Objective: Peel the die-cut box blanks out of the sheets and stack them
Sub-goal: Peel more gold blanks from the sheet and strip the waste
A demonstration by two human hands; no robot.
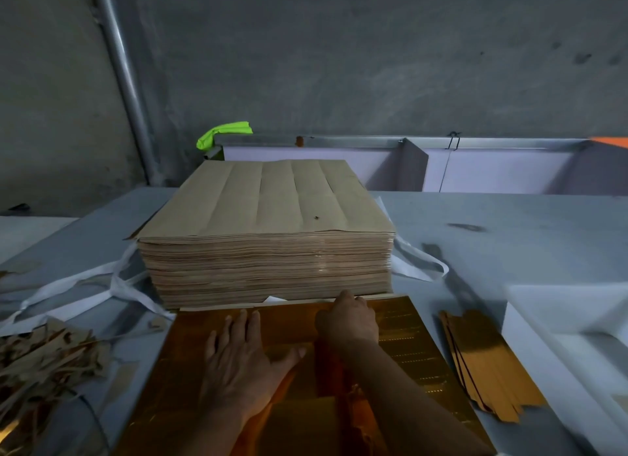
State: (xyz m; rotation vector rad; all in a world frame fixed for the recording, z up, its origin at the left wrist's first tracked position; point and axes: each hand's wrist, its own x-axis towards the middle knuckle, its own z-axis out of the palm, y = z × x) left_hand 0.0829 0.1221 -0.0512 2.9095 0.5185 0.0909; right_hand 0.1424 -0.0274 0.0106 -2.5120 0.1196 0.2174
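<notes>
Your tall stack of brown card sheets (268, 252) stands on the grey table (509, 238), and everything below is placed from it.

Just in front of the stack, its far edge almost touching the stack's foot, lies the shiny gold foil die-cut sheet (407, 347), flat on the table and running back towards you.

Your left hand (241, 357) lies palm down on that sheet, in front of the stack's middle, fingers straight and spread, thumb out to the right. It presses and holds nothing.

Your right hand (346, 319) sits at the sheet's far edge, close against the stack's front face, knuckles up and fingers curled under. The back of the hand hides the fingertips, so you cannot tell whether they grip the edge.

In front of the stack and off to its right lies a small pile of narrow gold foil blanks (486, 364), beside a white foam block (571, 313).

In front and to the left is a heap of brown card scrap strips (44, 364). White strapping bands (85, 285) trail out from under the stack on both sides.
</notes>
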